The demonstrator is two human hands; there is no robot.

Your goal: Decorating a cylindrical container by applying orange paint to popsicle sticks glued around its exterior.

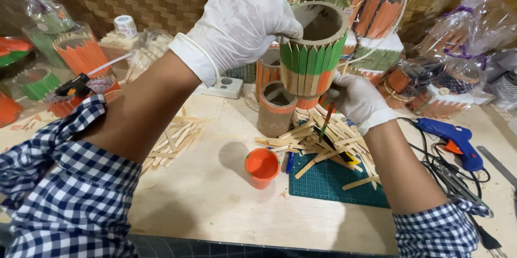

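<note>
1. The left hand (pixel 242 18), in a white glove, is closed on the rim of a cardboard tube holder (pixel 314 48) and holds it up in the air above the desk (pixel 215 193), with its open mouth tilted toward the camera.
2. Flat wooden sticks ring the holder's outside; their upper parts are green, the middle is bare wood and the lower ends are orange.
3. The right hand (pixel 358 100), also gloved, sits just below and to the right of the holder, with its fingers pinched around a thin paintbrush (pixel 325 120) whose tip points down.
4. Directly under the holder, a plain cardboard tube (pixel 276 108) with an orange band stands upright on the desk.
5. Below the holder and slightly to its right, a heap of loose craft sticks (pixel 323 142) lies partly on a green cutting mat (pixel 328 182).
6. A small orange paint cup (pixel 262 167) stands on the desk below the holder, just left of the mat.
7. A second pile of sticks (pixel 175 139) lies well to the lower left of the holder.
8. A blue glue gun (pixel 452 139) rests far to the holder's right, with black cables beside it.
9. Behind the holder, finished orange and green pieces wrapped in clear film (pixel 377 5) line a woven wall.
</note>
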